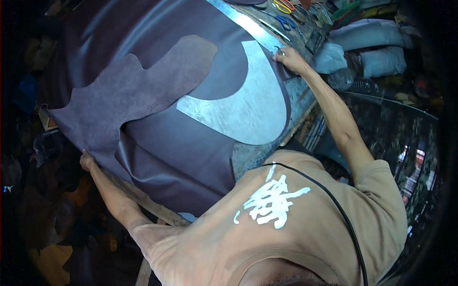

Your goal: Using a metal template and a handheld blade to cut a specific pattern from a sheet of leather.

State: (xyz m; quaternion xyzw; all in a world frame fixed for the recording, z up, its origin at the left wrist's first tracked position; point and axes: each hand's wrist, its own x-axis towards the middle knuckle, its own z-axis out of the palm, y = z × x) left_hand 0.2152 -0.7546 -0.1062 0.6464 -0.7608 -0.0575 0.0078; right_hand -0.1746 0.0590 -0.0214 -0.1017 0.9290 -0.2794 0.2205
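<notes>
A large dark brown leather hide (176, 138) spreads over the work table, part of it folded back with the matte suede underside (143, 88) facing up. My left hand (87, 161) is closed on the hide's edge at the left. On the smooth side of the leather lies a pale silvery curved template (262, 105), broad at its near right end. My right hand (290, 59) is closed at the far right edge of the leather, beside the end of a long shiny strip (248, 26). A small metallic glint shows at its fingers; what they pinch is unclear.
Scissors with blue handles (286, 22) and orange-handled scissors (284, 5) lie among tools at the far right of the table. White wrapped bundles (381, 61) and a clear plastic bottle (340, 79) are beyond my right arm. A wooden edge (148, 202) runs beneath my left forearm.
</notes>
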